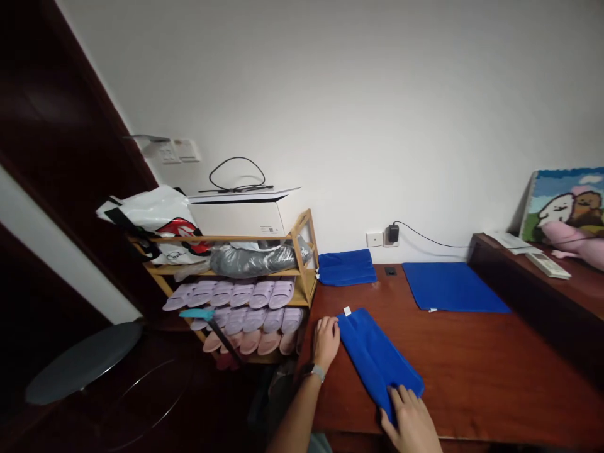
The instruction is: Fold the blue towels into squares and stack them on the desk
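Observation:
A folded blue cloth (372, 352) with a small white tag lies slantwise on the brown wooden table (472, 371). My left hand (326, 343), wearing a watch, is at its far left corner, with curled fingers closed on the edge. At the near end my right hand (411, 416) has its thumb and fingers closed around the cloth's edge. Behind it, by the wall, rests another folded blue cloth (346, 267). A third blue cloth (455, 287) is spread flat at the back right.
Left of the table stands a wooden rack (306, 270) with several slippers (243, 292) and a white box (240, 217) on top. A dark round stool (85, 362) is at far left. A plugged-in charger (392, 233) trails a cable. The right-hand ledge holds a pink plush toy (576, 244).

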`<action>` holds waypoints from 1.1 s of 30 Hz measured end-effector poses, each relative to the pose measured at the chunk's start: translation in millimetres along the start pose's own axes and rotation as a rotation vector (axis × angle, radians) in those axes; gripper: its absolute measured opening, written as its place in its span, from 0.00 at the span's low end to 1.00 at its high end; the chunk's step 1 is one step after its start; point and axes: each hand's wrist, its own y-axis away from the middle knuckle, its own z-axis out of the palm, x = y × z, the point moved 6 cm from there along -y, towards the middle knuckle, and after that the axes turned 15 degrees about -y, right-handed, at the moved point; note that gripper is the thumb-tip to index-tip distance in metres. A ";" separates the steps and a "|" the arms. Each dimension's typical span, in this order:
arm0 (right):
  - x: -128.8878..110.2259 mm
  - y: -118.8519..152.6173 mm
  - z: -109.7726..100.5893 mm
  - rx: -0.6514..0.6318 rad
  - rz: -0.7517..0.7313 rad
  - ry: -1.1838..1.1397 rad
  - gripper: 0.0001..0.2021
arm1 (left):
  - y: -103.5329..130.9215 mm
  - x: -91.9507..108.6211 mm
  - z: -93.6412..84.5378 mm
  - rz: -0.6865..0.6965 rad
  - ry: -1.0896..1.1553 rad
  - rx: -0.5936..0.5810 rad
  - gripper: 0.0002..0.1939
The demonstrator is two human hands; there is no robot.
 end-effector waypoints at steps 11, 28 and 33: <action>129.4 -36.6 -96.9 -0.126 0.139 -0.314 0.22 | 77.3 67.9 -38.4 0.341 0.192 -0.300 0.32; 29.6 -20.0 -73.8 0.148 0.176 -0.794 0.17 | 92.9 76.4 7.7 -0.510 1.176 -0.653 0.27; -4.4 0.1 -59.7 0.132 0.161 -0.965 0.31 | 110.5 103.7 -6.6 -0.606 1.565 -0.619 0.22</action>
